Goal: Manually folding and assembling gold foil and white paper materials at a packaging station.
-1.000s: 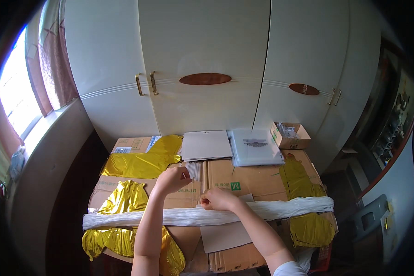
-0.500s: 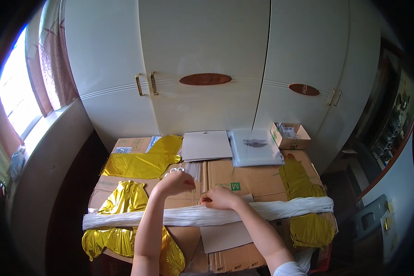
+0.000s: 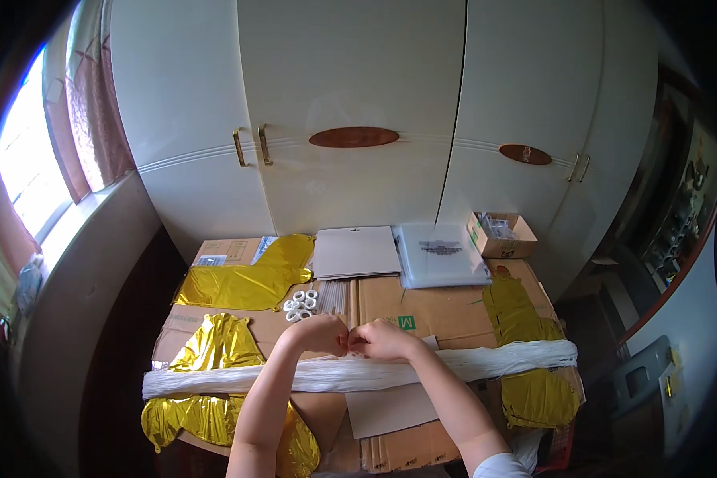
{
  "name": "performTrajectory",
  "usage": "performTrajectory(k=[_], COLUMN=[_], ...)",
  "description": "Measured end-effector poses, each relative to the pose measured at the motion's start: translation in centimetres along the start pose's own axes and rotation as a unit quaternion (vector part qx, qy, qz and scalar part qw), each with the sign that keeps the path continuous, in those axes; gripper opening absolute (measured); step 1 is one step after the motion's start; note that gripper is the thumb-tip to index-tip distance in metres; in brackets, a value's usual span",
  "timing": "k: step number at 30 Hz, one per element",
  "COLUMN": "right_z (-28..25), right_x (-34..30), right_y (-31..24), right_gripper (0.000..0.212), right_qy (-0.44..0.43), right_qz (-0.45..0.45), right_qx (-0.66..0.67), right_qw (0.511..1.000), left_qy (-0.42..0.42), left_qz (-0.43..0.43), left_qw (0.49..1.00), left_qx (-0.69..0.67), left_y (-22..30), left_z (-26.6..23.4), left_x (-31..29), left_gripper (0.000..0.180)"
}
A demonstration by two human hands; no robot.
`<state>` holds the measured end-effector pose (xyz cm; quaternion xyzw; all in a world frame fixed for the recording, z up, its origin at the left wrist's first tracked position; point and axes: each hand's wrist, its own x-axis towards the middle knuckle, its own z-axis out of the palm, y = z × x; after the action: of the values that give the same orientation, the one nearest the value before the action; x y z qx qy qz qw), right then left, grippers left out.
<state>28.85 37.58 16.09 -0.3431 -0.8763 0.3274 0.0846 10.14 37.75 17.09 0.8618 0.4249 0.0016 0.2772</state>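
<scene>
My left hand (image 3: 322, 334) and my right hand (image 3: 382, 339) meet over the middle of a long bundle of white string (image 3: 454, 364), which lies across from left to right. Both are closed, their fingertips pressed together in a pinch. Anything between the fingers is too small or hidden to make out. Several small white rings (image 3: 299, 305) lie just beyond my left hand. Thin clear sticks (image 3: 331, 295) are next to the rings. Part of a grey card sheet (image 3: 390, 410) shows under the string and my right forearm.
Flattened cardboard (image 3: 458, 303) covers the table. Gold foil balloons lie at the far left (image 3: 243, 285), near left (image 3: 191, 418) and right (image 3: 538, 398). At the back are grey cards (image 3: 357, 252), clear plastic bags (image 3: 442, 267) and a small box (image 3: 503, 245) of packets. White cabinets (image 3: 350, 72) stand behind.
My left hand has moved right and slightly toward me, away from the white rings, and now touches my right hand. The right hand has hardly moved.
</scene>
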Motion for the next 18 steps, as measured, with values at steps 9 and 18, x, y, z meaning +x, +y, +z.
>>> performTrajectory(k=[9, 18], right_z=[1.0, -0.2], right_x=[0.6, -0.1], right_y=[1.4, 0.4], right_gripper=[0.015, 0.017], right_qy=[0.028, 0.021], right_qz=[-0.057, -0.017], right_qx=[0.042, 0.024], right_qw=[0.997, 0.999], left_qy=[-0.038, -0.035], left_qz=[-0.016, -0.001], left_qw=[0.998, 0.999], left_qx=[0.041, 0.016], left_y=[0.2, 0.0], left_z=[0.4, 0.1], left_x=[0.4, 0.1], left_gripper=[0.019, 0.018])
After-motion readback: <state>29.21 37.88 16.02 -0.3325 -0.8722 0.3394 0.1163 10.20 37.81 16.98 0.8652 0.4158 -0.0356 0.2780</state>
